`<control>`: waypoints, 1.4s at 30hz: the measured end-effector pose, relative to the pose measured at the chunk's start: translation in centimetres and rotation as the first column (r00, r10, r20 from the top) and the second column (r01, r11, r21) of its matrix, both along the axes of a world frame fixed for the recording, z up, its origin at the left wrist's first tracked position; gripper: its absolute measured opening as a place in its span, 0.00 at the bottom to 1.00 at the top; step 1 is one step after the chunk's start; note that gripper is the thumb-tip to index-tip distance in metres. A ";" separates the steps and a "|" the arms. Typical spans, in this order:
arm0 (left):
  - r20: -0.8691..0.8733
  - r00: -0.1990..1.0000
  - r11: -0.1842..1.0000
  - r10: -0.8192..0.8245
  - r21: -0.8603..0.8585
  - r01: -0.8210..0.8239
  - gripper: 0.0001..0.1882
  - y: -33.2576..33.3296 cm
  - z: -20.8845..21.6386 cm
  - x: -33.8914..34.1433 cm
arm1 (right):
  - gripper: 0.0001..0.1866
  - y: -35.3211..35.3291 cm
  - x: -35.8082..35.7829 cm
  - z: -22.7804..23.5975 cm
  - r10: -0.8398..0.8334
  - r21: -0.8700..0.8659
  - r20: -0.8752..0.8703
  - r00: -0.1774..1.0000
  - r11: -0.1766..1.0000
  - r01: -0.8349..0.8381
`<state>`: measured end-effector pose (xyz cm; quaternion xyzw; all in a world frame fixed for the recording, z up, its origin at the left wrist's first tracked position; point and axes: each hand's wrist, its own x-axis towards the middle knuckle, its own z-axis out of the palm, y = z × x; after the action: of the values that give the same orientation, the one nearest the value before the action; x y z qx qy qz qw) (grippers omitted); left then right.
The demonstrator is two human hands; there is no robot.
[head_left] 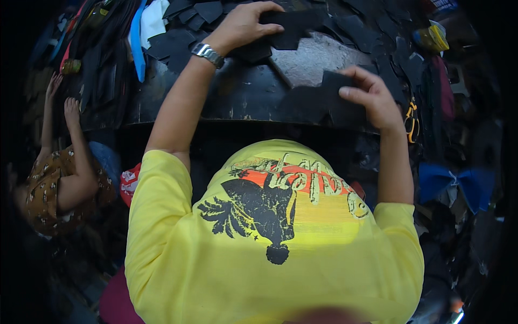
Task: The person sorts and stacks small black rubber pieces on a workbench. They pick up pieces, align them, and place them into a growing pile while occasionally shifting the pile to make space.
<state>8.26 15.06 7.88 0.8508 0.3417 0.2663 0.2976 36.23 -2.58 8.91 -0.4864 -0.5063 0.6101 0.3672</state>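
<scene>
My left hand (pixel 245 26), with a metal watch on the wrist, reaches to the far part of the dark worktable (pixel 237 92). Its thumb and fingers are closed on a flat black piece of sheet material (pixel 294 26) with an angular edge. Nearer and to the right, my right hand (pixel 372 97) pinches another flat black cut piece (pixel 334 89) between thumb and fingers. That piece is held close to the table's front edge, and its lower outline blends into the dark surface. Whether the pieces are rubber, foam or leather, I cannot tell.
Many loose black pieces (pixel 186 43) cover the back of the table. A grey shiny patch (pixel 318 56) lies between my hands. Scissors with orange-and-black handles (pixel 412 121) are at the right edge. On the left, a co-worker in a brown patterned top (pixel 67 186) reaches toward stacked strips.
</scene>
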 end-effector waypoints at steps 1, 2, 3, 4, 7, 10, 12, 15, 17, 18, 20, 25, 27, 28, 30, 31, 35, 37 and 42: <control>-0.015 1.000 1.000 -0.005 0.017 0.005 0.21 0.0 -0.1 0.3 | 0.15 -0.4 -0.1 -0.3 0.005 -0.059 0.023 1.000 0.998 -0.004; -0.019 1.000 0.998 -0.002 0.063 0.003 0.21 0.4 -0.2 0.5 | 0.15 -0.4 -0.1 -0.8 -0.074 -0.072 0.039 0.997 0.995 0.076; -0.024 1.000 0.995 -0.004 0.095 0.006 0.21 0.4 -0.4 0.6 | 0.15 -0.7 0.0 -1.1 -0.135 -0.073 0.025 0.990 0.988 0.137; -0.018 1.000 0.999 -0.010 0.032 0.010 0.20 0.4 -0.6 0.8 | 0.14 -0.6 0.4 -1.3 -0.199 -0.077 0.018 0.980 0.977 0.200; 0.032 0.998 0.995 -0.051 0.086 0.049 0.20 0.5 -1.4 1.2 | 0.13 -0.5 1.5 -1.7 -0.298 0.037 0.034 0.954 0.954 0.297; 0.167 0.985 0.989 -0.050 0.144 0.025 0.17 0.9 -1.8 1.7 | 0.13 -0.8 1.8 -2.2 -0.340 0.042 0.046 0.939 0.940 0.338; 0.245 0.968 0.968 -0.060 0.251 -0.004 0.16 1.5 -1.5 1.9 | 0.13 -0.9 1.8 -2.4 -0.339 0.032 0.045 0.940 0.940 0.338; 0.542 0.835 0.955 0.098 -0.288 0.075 0.08 1.5 -0.6 2.1 | 0.13 -1.2 2.0 -2.3 -0.325 -0.007 -0.002 0.946 0.946 0.325; 0.496 0.866 0.939 0.059 -0.321 0.120 0.13 0.8 0.4 1.3 | 0.14 -1.2 2.5 -1.7 -0.284 -0.076 -0.022 0.958 0.956 0.282; 0.369 0.926 0.964 -0.074 -0.212 0.161 0.16 0.1 0.9 0.6 | 0.13 -1.4 2.9 -1.2 -0.224 -0.026 -0.044 0.974 0.975 0.223; 0.248 0.906 0.933 -0.342 -0.021 0.358 0.16 -1.6 0.9 1.0 | 0.12 -1.9 3.7 -0.2 -0.135 0.031 -0.037 0.990 0.990 0.136; -0.229 0.953 0.921 -0.197 0.291 0.260 0.17 -5.2 -1.3 4.3 | 0.14 -1.8 3.2 -0.1 -0.202 -0.084 -0.010 0.979 0.976 0.201; -0.264 0.963 0.788 -0.054 0.582 0.203 0.19 -5.8 -1.8 5.0 | 0.15 -1.5 2.7 -0.8 -0.261 -0.104 -0.009 0.965 0.960 0.259; -0.185 0.982 0.757 -0.029 0.637 0.143 0.22 -6.1 -2.0 5.1 | 0.16 -1.6 2.7 -1.0 -0.280 -0.111 -0.027 0.960 0.955 0.275; -0.030 0.989 0.922 -0.142 0.359 0.143 0.20 -7.4 -2.3 4.9 | 0.16 -1.5 2.7 -1.5 -0.325 -0.089 -0.016 0.946 0.942 0.322; 0.064 0.981 0.959 -0.182 0.231 0.163 0.19 -8.1 -2.4 4.7 | 0.16 -1.5 2.8 -1.6 -0.356 -0.080 -0.002 0.935 0.932 0.354; 0.078 0.963 0.966 -0.257 0.004 0.258 0.18 -9.7 -3.0 4.7 | 0.15 -1.7 2.6 -2.1 -0.406 -0.061 -0.073 0.911 0.913 0.402; 0.137 0.964 0.971 -0.229 -0.033 0.235 0.16 -10.4 -3.1 4.6 | 0.15 -1.9 2.4 -2.2 -0.427 -0.067 -0.072 0.901 0.904 0.423; 0.251 0.955 0.952 -0.159 -0.216 0.215 0.23 -11.2 -3.1 4.8 | 0.15 -2.0 1.8 -2.1 -0.413 -0.067 -0.038 0.910 0.910 0.410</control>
<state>13.04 3.82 4.74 0.8002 0.2519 0.2901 0.4605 38.06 -4.53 6.84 -0.5766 -0.3650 0.5459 0.4861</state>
